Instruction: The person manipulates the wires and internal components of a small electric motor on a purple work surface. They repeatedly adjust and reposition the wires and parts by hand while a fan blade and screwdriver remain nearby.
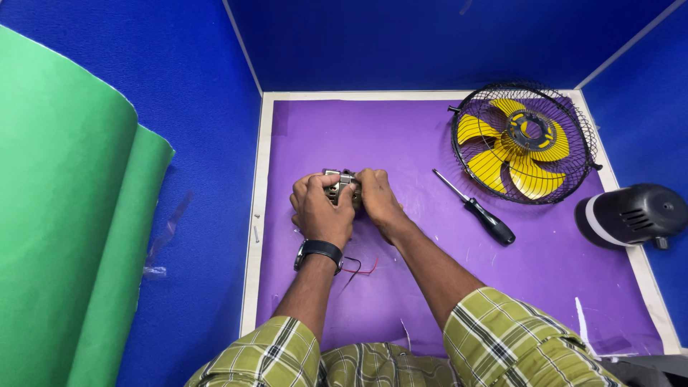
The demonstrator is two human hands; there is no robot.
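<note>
**Q:** What do the two hands have between them?

**A:** A small metal motor block (341, 185), clamped from both sides. The left hand (320, 209) curls its fingers (309, 183) around the near and left faces; the right hand (378, 198) closes its fingertips (362, 178) over the top right edge. Both sets of fingers are shut tight on it, seemingly to keep it steady just above the purple mat (401, 143).

**Q:** And the thin wires?

**A:** Red and black leads (358, 268) trail behind the wrists, toward the person, apparently running from the block, though the join is hidden by the palms.

**Q:** What lies beyond the fingers?

**A:** To the right of the right fingertips, a black-handled screwdriver (474, 206) rests within easy reach. Farther right sits a wire fan guard (524, 140) holding yellow blades (510, 143), laid flat, well apart. A black motor housing (631, 215) sits at the mat's right edge.

**Q:** Anything left of the left fingers?

**A:** Small screws (256, 228) on the pale table border (252, 272), kept off to the side.
</note>
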